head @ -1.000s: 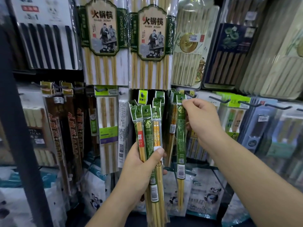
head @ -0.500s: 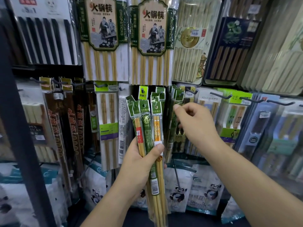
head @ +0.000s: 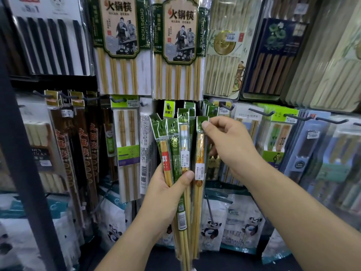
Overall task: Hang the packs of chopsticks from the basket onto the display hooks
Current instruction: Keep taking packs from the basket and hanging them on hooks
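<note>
Head view: my left hand (head: pixel 167 196) is wrapped round a fan of slim packs (head: pixel 172 151), thumb across their fronts about mid-length, headers up. My right hand (head: pixel 234 147) pinches the green header card (head: pixel 201 120) of the rightmost pack (head: pixel 200 153), thumb on the front, just off the fan's right edge. I can't tell whether that pack's lower end is clear of my left grip. The basket isn't in view.

Handling, my guess: each pack is light, stiff sticks in a thin glossy sleeve. The sleeve looks slick, so packs will slide against each other. The header card is floppy and its punched hole is small. The best hold is on the header just under the hole, so the hole stays visible and the sticks hang straight below.

The target hook (head: pixel 227 108) sits just above my right hand, with matching green packs (head: pixel 210 111) hung on it. Risks are dragging neighbours out of the fan and tearing the hole if forced.
</note>
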`<state>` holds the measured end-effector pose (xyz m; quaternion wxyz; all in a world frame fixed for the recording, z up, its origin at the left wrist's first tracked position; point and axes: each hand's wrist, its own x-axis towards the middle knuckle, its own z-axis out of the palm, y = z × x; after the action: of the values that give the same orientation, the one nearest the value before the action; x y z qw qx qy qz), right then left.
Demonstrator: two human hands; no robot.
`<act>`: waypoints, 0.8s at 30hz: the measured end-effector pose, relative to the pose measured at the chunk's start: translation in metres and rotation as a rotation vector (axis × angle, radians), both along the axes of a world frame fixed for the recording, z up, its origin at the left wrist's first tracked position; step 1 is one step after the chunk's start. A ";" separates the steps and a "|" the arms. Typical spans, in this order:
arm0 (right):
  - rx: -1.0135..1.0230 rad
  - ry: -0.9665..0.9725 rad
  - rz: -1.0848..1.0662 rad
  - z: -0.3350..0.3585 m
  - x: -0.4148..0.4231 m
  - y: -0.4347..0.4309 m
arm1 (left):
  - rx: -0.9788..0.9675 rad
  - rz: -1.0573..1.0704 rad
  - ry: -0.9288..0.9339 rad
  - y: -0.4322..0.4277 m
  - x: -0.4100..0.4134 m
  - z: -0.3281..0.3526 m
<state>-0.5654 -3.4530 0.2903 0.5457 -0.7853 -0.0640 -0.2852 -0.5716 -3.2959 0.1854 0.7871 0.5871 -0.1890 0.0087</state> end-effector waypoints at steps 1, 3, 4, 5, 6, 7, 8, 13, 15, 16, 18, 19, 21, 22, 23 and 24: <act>0.024 -0.009 -0.009 0.002 0.001 -0.002 | -0.015 0.009 0.015 0.001 0.001 -0.001; 0.068 -0.018 -0.028 0.006 0.005 -0.006 | -0.068 0.009 0.053 0.003 0.003 -0.002; 0.090 -0.015 -0.039 0.008 0.006 -0.007 | -0.074 0.012 0.059 0.004 0.004 -0.002; 0.108 -0.009 -0.051 0.010 0.007 -0.008 | -0.065 0.019 0.058 0.006 0.004 -0.002; 0.121 0.000 -0.061 0.011 0.008 -0.009 | -0.057 0.025 0.057 0.007 0.005 -0.002; 0.127 0.008 -0.070 0.012 0.009 -0.009 | -0.051 0.030 0.055 0.008 0.006 -0.002; 0.128 0.015 -0.081 0.012 0.010 -0.009 | -0.048 0.034 0.058 0.009 0.006 -0.002; 0.095 0.010 -0.130 0.011 0.011 -0.009 | -0.007 0.050 0.051 0.012 0.005 -0.004; 0.087 0.012 -0.132 0.011 0.011 -0.009 | 0.003 0.047 0.050 0.012 0.004 -0.004; 0.082 0.013 -0.131 0.012 0.012 -0.010 | 0.005 0.045 0.050 0.012 0.004 -0.004; 0.067 0.001 -0.147 0.013 0.013 -0.011 | 0.003 0.044 0.051 0.011 0.004 -0.004; 0.055 -0.012 -0.162 0.014 0.014 -0.011 | -0.001 0.041 0.052 0.011 0.004 -0.004; 0.031 -0.041 -0.185 0.015 0.015 -0.013 | -0.010 0.032 0.053 0.011 0.003 -0.004; 0.018 -0.054 -0.191 0.015 0.016 -0.014 | -0.012 0.030 0.053 0.010 0.003 -0.004; 0.002 -0.062 -0.199 0.014 0.016 -0.015 | -0.012 0.027 0.053 0.010 0.003 -0.004; -0.015 -0.067 -0.213 0.014 0.017 -0.015 | -0.013 0.027 0.052 0.010 0.004 -0.004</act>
<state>-0.5482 -3.4680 0.3045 0.5041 -0.7816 -0.0005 -0.3673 -0.5680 -3.2863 0.1811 0.7954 0.5844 -0.1607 0.0052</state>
